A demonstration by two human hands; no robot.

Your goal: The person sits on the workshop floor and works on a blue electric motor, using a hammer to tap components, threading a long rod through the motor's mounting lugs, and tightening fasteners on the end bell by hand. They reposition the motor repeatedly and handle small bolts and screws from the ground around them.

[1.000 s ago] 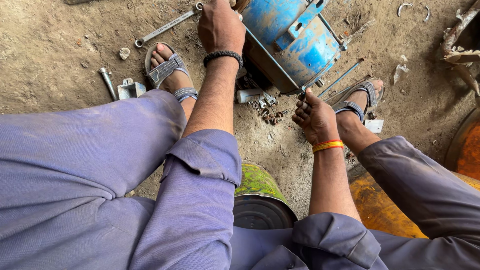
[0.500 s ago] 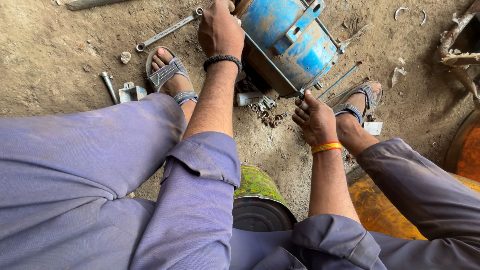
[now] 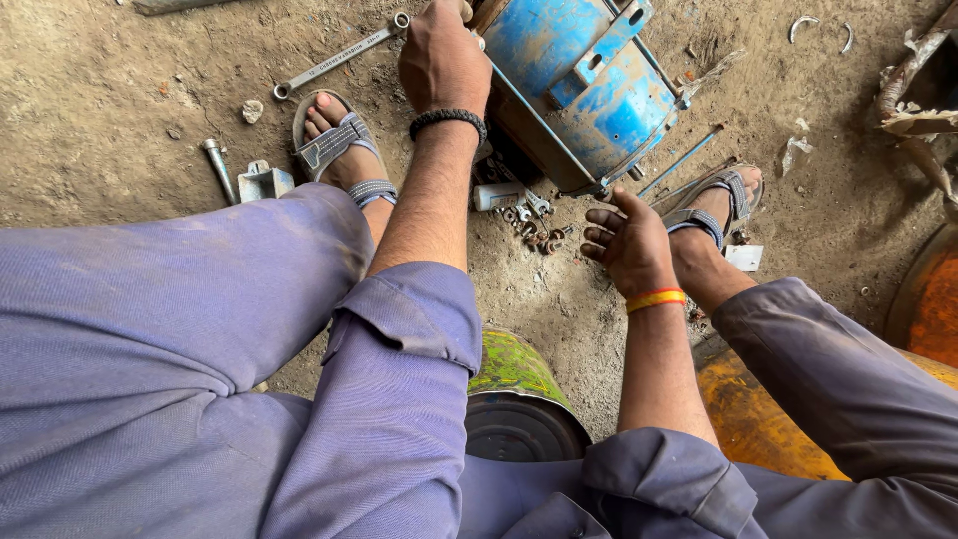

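Scuffed blue metal motor housing [image 3: 589,85], tilted on dirt ground, small bolts [image 3: 534,225] scattered just beside it

Dirt-floor repair workshop: wrench [image 3: 334,62], scattered bolts [image 3: 534,222], blue motor casing [image 3: 584,85]

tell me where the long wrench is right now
In the head view the long wrench lies on the dirt at upper left, just beyond the left sandalled foot, beside the left hand.

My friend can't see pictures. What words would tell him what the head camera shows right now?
A seated person in purple work clothes rests the left hand on a blue metal machine casing on dirt ground, while the right hand hovers above small bolts. A long spanner lies beside a sandalled foot.
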